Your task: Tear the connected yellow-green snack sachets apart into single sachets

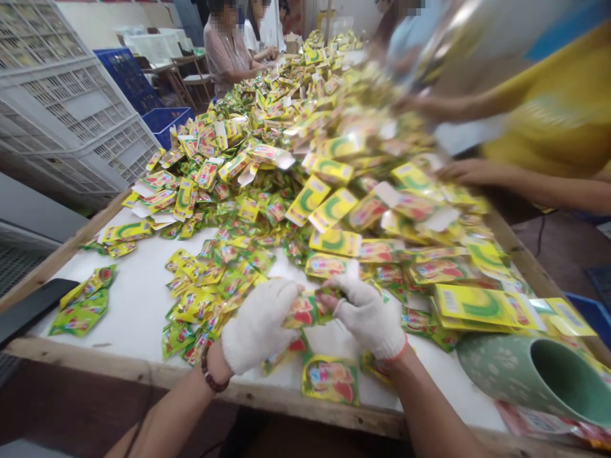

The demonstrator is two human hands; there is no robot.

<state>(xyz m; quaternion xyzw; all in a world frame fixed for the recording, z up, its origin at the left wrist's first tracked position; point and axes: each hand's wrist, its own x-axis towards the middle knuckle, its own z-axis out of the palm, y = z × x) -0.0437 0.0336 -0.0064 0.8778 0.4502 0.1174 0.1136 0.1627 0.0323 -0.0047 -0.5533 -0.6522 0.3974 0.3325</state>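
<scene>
My left hand [262,326], in a white knit glove, is closed on the left side of a small packet [302,310] with a red fruit print. On the packet's other side is my right hand [366,314], gloved the same way, its bare fingertips bent in against the upper right edge. Just below the hands lies an open yellow box [330,379] with its white flap [330,340] turned up toward me. Left of my left hand spreads a loose pile of green and yellow packets [195,299]. The fingertips are partly hidden behind the gloves.
A heap of yellow boxes [329,210] and packets runs down the table [138,280]. A green flowered cup [496,375] lies on its side at right. White crates [71,108] stand at left. A person in yellow [558,121] reaches in from the right; others sit farther back.
</scene>
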